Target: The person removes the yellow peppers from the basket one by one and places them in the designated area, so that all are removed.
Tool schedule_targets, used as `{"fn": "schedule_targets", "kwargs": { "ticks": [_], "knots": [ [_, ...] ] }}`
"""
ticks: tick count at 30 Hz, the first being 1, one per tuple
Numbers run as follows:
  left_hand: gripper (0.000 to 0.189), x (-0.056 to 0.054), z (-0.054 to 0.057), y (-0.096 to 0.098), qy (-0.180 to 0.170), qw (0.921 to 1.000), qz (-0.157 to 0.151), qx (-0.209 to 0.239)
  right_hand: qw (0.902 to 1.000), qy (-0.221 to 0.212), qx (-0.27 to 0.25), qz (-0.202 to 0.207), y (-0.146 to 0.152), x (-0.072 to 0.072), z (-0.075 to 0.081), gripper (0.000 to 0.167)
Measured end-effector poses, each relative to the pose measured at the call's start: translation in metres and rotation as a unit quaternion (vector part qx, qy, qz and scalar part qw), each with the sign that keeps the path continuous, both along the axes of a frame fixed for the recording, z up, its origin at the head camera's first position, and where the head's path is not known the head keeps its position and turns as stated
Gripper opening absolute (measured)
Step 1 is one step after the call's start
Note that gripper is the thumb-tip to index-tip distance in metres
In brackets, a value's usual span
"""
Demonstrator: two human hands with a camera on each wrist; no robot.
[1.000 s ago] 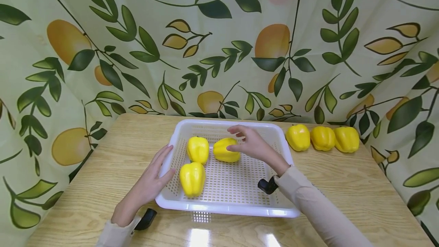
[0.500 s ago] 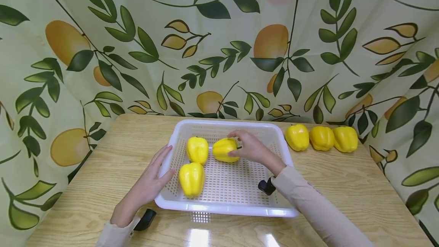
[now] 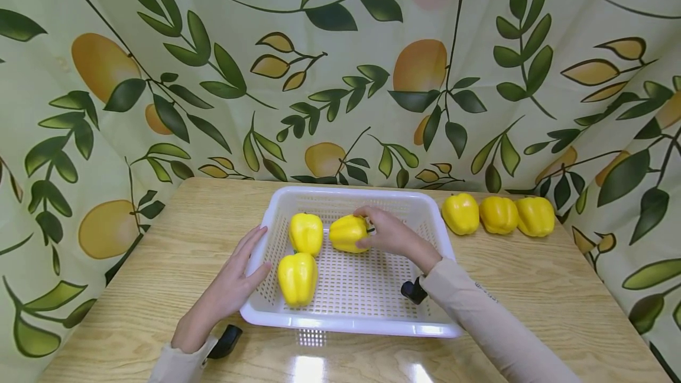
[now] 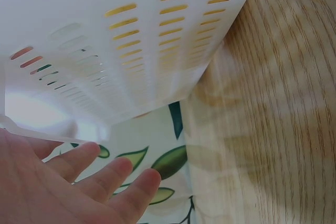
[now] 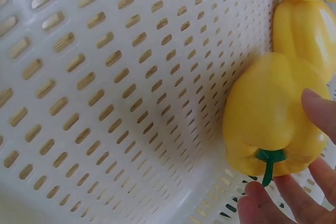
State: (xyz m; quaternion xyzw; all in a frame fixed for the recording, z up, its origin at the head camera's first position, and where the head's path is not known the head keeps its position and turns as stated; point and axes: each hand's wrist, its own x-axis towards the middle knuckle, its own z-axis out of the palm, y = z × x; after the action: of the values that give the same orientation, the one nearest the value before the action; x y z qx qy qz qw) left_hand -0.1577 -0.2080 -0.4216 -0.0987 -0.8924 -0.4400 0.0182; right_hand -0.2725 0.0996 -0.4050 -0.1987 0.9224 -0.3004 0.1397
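Inside a white perforated plastic basket [image 3: 372,330], my right hand [image 3: 391,232] holds a yellow bell pepper [image 3: 347,233] lying on its side. The thumb and fingers are on opposite sides of its stem end, and the green stem [image 5: 270,161] shows between them. Two other yellow bell peppers sit in the basket's left part, one at the back [image 3: 306,233] and one in front [image 3: 298,279]. My left hand [image 3: 229,282] rests on the basket's left rim, thumb over the edge. Its fingers [image 4: 113,182] lie extended along the outside in the left wrist view.
Three more yellow bell peppers [image 3: 499,215] stand in a row on the wooden table [image 3: 537,288], right of the basket. A leaf-and-fruit patterned curtain [image 3: 340,93] hangs behind the table and at both sides.
My right hand has lowered from above the bell pepper and closed its fingers around the stem end. The left hand stays on the rim, and the basket and peppers keep their places.
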Motion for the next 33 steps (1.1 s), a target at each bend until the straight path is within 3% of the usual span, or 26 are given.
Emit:
{"fn": "schedule_targets", "kwargs": {
  "ticks": [7, 33],
  "knots": [
    [0.068, 0.0001, -0.0011, 0.0002, 0.0, 1.0, 0.001, 0.0, 1.0, -0.001, 0.001, 0.008, -0.0003, 0.0021, 0.0004, 0.07],
    [0.067, -0.0006, -0.0014, 0.0001, 0.013, 0.9999, 0.001, -0.011, 0.9983, 0.057, -0.007, 0.012, 0.0003, 0.0016, 0.0007, 0.065]
  ]
}}
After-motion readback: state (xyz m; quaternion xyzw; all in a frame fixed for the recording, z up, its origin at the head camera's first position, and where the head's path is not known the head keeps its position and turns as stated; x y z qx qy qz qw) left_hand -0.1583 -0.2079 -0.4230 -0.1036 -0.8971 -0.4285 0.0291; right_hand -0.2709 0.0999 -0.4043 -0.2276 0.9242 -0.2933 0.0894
